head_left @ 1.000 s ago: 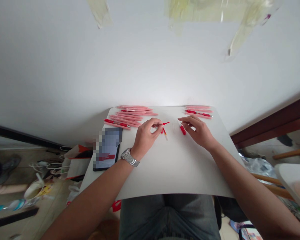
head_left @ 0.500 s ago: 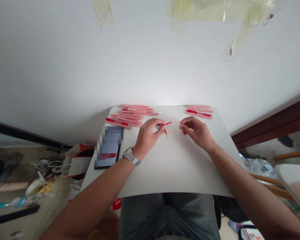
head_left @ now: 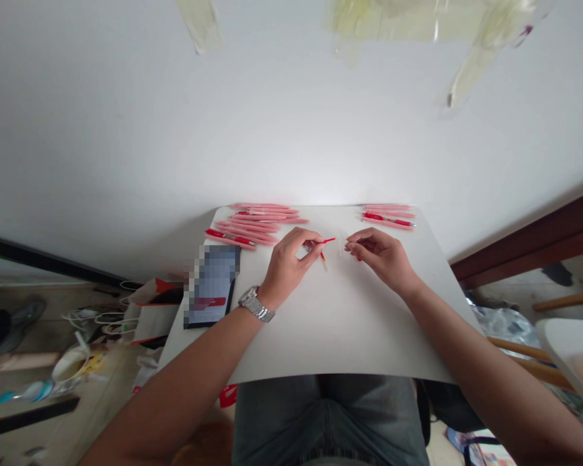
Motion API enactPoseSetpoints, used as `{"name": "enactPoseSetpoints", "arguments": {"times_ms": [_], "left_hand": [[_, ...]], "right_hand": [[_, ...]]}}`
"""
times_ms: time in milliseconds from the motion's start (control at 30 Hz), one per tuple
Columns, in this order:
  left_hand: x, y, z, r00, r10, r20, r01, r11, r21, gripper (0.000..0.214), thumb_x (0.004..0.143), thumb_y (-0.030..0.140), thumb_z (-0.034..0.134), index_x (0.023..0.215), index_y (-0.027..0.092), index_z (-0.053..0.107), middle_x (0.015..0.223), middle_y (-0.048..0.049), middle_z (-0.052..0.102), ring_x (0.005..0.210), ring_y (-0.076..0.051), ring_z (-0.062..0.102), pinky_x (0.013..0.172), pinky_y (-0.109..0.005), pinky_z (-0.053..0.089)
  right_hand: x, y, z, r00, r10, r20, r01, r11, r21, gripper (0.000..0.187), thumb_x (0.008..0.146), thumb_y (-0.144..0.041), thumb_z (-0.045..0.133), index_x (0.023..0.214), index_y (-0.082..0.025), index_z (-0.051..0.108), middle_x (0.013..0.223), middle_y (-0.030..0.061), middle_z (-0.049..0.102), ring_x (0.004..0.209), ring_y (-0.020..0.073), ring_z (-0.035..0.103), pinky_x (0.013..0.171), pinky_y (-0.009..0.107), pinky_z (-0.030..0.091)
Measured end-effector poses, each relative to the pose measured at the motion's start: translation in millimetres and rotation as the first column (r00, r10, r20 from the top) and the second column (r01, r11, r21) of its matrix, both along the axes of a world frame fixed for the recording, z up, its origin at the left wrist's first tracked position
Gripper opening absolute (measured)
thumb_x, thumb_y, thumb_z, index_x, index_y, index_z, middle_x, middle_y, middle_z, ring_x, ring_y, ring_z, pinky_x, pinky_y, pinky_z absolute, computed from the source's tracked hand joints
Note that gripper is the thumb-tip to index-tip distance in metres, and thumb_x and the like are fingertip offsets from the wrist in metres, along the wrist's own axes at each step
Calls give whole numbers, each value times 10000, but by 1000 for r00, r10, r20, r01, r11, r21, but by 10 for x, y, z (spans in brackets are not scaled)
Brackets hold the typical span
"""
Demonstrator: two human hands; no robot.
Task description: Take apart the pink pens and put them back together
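Note:
My left hand, with a metal watch on the wrist, pinches a thin red pen part that points right. Just below those fingertips is a slim refill-like piece with red and yellow on it. My right hand is closed at the fingertips, a short gap to the right; what it pinches is too small to name. A bit of red shows under the right fingers. Between the hands lies a faint clear strip or tube.
Many pink pens are heaped at the table's back left, a red pen among them. A smaller row of pink pens with another red pen is back right. A phone lies left. The wall borders the white table.
My right hand has shifted slightly left, toward the left fingertips. The red bit beneath it shows less. My left hand stays nearly still with the red pen part.

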State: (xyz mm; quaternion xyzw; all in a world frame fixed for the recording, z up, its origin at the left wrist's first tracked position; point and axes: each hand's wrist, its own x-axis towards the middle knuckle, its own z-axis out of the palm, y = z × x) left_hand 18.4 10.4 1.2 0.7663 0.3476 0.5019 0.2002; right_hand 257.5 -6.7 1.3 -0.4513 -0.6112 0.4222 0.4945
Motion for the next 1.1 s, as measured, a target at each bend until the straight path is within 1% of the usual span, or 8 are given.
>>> {"name": "enactPoseSetpoints", "arguments": {"times_ms": [167, 367, 500, 667, 833, 1100], "left_hand": [[9, -2, 4, 1000, -11, 9, 11, 1000, -3, 43, 1003, 221, 672, 1037, 204, 693, 969, -33, 726, 893, -150, 685, 848, -297, 570], [16, 10, -31, 999, -12, 39, 13, 999, -31, 52, 987, 207, 687, 1038, 196, 690, 993, -38, 731, 899, -150, 689, 857, -294, 575], [11, 2, -25, 1000, -15, 6, 15, 1000, -24, 62, 978, 187, 685, 1039, 198, 684, 985, -32, 729, 886, -149, 693, 856, -296, 572], [8, -9, -5, 999, -14, -51, 14, 1000, 3, 60, 979, 174, 670, 1030, 204, 678, 962, -25, 719, 881, -150, 686, 842, -293, 558], [8, -9, -2, 998, -15, -60, 15, 1000, -3, 67, 977, 167, 673, 1032, 205, 673, 963, -22, 717, 884, -149, 683, 845, -292, 554], [17, -22, 18, 998, -18, -64, 18, 1000, 4, 37, 988, 190, 667, 1020, 209, 663, 942, -19, 712, 871, -151, 679, 829, -290, 549]], "right_hand": [[-28, -27, 33, 1000, 8, -15, -8, 999, -38, 348, 894, -527, 792, 1046, -215, 760, 925, 78, 801, 855, 209, 756, 791, 362, 626], [-39, -33, 36, 999, 10, -37, -12, 999, -51, 386, 862, -551, 816, 1035, -216, 731, 935, 79, 795, 884, 221, 760, 808, 375, 627], [-36, -30, 16, 999, 23, -38, -24, 999, -30, 367, 868, -541, 814, 999, -220, 693, 935, 78, 785, 876, 221, 753, 807, 375, 617], [-24, -18, -29, 999, 27, 32, -28, 999, 17, 324, 884, -518, 804, 976, -224, 703, 962, 73, 762, 877, 221, 727, 819, 380, 594], [-25, -11, -32, 998, 0, 66, -3, 999, 49, 324, 887, -530, 793, 957, -230, 694, 934, 56, 729, 838, 204, 693, 769, 356, 573], [-26, -18, -20, 997, -8, 78, 3, 998, 65, 296, 909, -505, 780, 964, -226, 698, 931, 50, 722, 841, 195, 692, 777, 345, 560]]}}
